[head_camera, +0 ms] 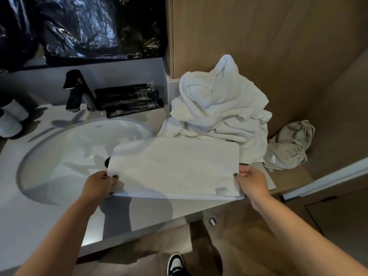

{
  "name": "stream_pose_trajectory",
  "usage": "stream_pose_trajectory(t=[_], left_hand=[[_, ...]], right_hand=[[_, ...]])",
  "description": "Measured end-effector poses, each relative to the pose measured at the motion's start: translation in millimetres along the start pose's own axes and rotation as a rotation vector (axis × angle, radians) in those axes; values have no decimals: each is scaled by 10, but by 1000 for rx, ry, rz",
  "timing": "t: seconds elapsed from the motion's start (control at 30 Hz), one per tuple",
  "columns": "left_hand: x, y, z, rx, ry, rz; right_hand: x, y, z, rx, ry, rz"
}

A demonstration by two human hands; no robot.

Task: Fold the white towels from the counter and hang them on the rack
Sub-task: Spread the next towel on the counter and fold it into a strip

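Observation:
A folded white towel (175,168) lies flat over the right part of the sink and the counter's front edge, with a small label near its front right corner. My left hand (100,185) grips its front left corner, thumb on top. My right hand (252,181) grips its front right corner the same way. Behind it a heap of crumpled white towels (219,108) is piled on the counter against the wooden wall. No rack is in view.
The white sink basin (65,148) is set in the grey counter (39,216), with a black tap (76,90) and black toiletry tubes (129,100) behind it. A grey cloth bag (288,148) lies right of the heap. White cups (12,120) stand far left.

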State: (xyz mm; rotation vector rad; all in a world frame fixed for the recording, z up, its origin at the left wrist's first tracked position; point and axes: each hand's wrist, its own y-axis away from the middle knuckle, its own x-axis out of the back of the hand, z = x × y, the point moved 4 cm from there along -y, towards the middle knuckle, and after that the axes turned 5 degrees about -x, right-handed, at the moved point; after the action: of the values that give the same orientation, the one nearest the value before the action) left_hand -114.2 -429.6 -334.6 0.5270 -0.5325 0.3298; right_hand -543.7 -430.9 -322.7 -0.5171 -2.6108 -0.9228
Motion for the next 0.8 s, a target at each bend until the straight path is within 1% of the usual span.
stream_pose_trajectory(t=[0.07, 0.13, 0.2, 0.3, 0.37, 0.43, 0.53, 0.63, 0.7, 0.8], left_hand=[[25, -63, 28, -56, -153, 30], [30, -91, 43, -94, -241, 50], [20, -116, 19, -100, -268, 52], [19, -172, -13, -77, -225, 47], [32, -189, 1, -82, -238, 55], [22, -186, 16, -101, -306, 41], [-38, -141, 19, -141, -411, 4], [-76, -103, -56, -167, -454, 38], [-72, -91, -110, -187, -470, 74], [-76, -74, -148, -212, -443, 77]], right_hand=[[-25, 33, 7, 34, 98, 24], [-54, 63, -5, 71, 181, 15], [-71, 108, -42, 140, 207, 36], [-85, 219, -138, 312, 162, 106], [-86, 291, -176, 390, 143, 124], [-85, 313, -151, 397, 149, 112], [-87, 268, -31, 355, 209, 89], [-115, 198, 85, 331, 323, 87], [-126, 168, 113, 351, 389, 107], [-146, 159, 130, 388, 479, 177]])
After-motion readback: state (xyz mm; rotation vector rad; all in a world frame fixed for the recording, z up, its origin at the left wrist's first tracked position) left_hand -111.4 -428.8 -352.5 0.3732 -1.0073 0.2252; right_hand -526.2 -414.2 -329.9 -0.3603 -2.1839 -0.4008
